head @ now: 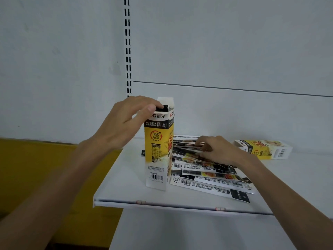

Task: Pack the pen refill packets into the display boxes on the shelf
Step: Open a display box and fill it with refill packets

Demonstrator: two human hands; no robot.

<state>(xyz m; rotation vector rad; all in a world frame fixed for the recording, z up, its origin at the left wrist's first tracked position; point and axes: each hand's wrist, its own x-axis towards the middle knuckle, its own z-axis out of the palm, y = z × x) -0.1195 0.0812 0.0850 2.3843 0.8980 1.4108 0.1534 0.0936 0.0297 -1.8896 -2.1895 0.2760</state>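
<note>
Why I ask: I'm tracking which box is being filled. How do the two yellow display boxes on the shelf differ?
The near box stands upright; the far box lies on its side at the back right. The near box's top is open, dark packet tops showing; the far box's inside is hidden. The left hand holds the near box's top; no hand touches the far box. Both carry the same yellow, white and black print.

Just a plain white back panel (234, 42), a slotted upright rail (127, 51), and some yellow surface (27, 156) off left.
</note>
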